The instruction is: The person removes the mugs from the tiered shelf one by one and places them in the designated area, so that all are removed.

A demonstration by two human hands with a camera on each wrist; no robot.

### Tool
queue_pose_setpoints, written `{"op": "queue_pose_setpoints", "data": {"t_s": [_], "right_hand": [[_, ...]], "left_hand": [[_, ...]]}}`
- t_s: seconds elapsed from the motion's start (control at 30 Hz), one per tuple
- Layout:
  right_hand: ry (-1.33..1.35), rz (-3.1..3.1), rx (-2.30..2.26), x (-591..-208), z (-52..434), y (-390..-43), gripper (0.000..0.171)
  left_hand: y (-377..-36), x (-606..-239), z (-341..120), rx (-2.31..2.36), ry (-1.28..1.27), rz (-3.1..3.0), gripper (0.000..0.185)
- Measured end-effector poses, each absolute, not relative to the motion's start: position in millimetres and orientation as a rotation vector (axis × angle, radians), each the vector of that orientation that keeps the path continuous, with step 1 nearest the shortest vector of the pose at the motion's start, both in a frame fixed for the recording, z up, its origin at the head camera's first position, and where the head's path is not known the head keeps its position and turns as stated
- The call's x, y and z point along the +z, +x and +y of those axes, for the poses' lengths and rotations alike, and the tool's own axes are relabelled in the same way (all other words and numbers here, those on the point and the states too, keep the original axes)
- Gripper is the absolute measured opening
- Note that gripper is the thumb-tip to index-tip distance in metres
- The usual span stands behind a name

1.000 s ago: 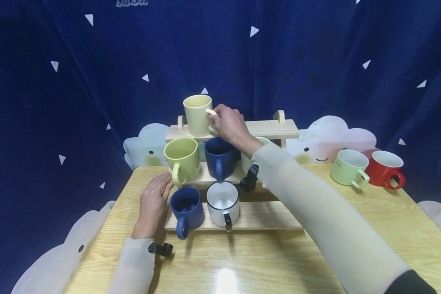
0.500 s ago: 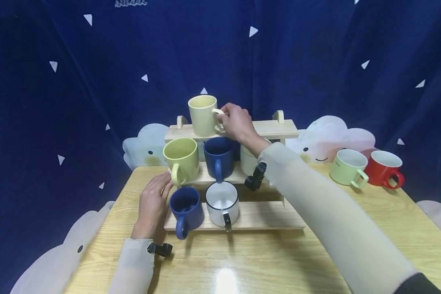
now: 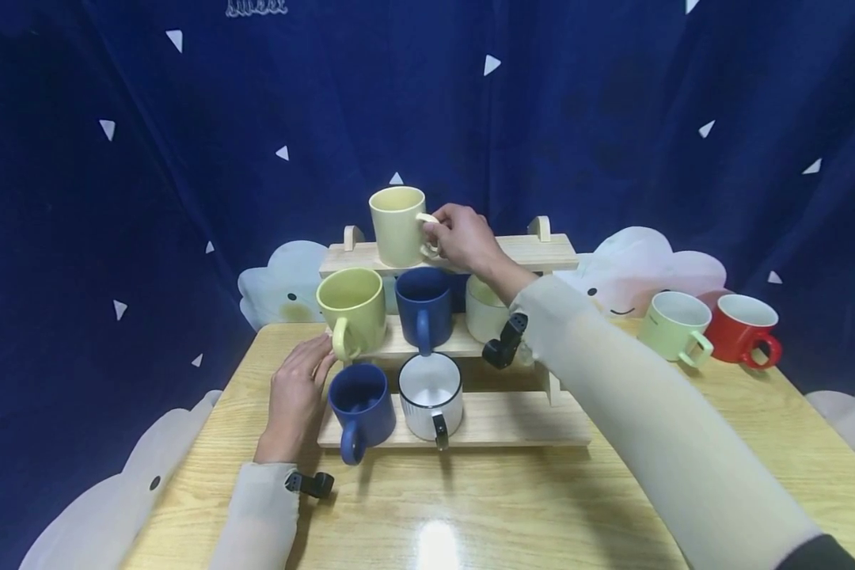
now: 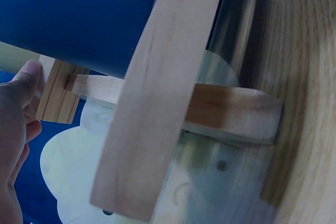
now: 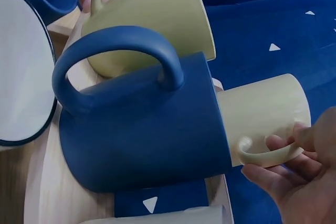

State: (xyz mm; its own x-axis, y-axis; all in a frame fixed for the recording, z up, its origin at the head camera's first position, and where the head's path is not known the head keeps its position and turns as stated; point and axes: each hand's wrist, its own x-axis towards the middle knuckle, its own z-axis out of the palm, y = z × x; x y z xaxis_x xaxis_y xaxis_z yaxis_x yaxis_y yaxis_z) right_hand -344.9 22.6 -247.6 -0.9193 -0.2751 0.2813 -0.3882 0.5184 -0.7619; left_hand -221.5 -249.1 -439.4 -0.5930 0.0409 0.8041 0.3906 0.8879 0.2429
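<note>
A pale yellow mug (image 3: 397, 229) stands upright on the top board of a wooden tiered rack (image 3: 527, 419). My right hand (image 3: 465, 239) pinches its handle between thumb and fingers, as the right wrist view also shows. My left hand (image 3: 301, 396) holds the left end of the rack's middle board (image 4: 56, 93), thumb on one side and fingers on the other. Beside it on that board are a yellow-green mug (image 3: 352, 309), a dark blue mug (image 3: 425, 309) and a pale mug (image 3: 486, 313) partly behind my right wrist.
On the lowest board sit a blue mug (image 3: 363, 408) and a white mug with a black rim (image 3: 431, 396), handles facing me. A light green mug (image 3: 673, 328) and a red mug (image 3: 742, 332) stand on the table (image 3: 541, 514) at the right. A dark blue curtain (image 3: 613, 119) hangs behind.
The pale yellow mug has moved a little to the right along the top board, with my right hand on its handle. My left hand stays where it was.
</note>
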Motion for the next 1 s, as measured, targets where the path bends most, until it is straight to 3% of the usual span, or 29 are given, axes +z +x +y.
{"op": "queue_pose_setpoints", "data": {"t_s": [1.0], "right_hand": [[0.421, -2.472, 1.618, -242.2, 81.3, -348.2, 0.022]], "left_hand": [[-221.0, -438.9, -247.6, -0.535, -0.319, -2.157, 0.029]]}}
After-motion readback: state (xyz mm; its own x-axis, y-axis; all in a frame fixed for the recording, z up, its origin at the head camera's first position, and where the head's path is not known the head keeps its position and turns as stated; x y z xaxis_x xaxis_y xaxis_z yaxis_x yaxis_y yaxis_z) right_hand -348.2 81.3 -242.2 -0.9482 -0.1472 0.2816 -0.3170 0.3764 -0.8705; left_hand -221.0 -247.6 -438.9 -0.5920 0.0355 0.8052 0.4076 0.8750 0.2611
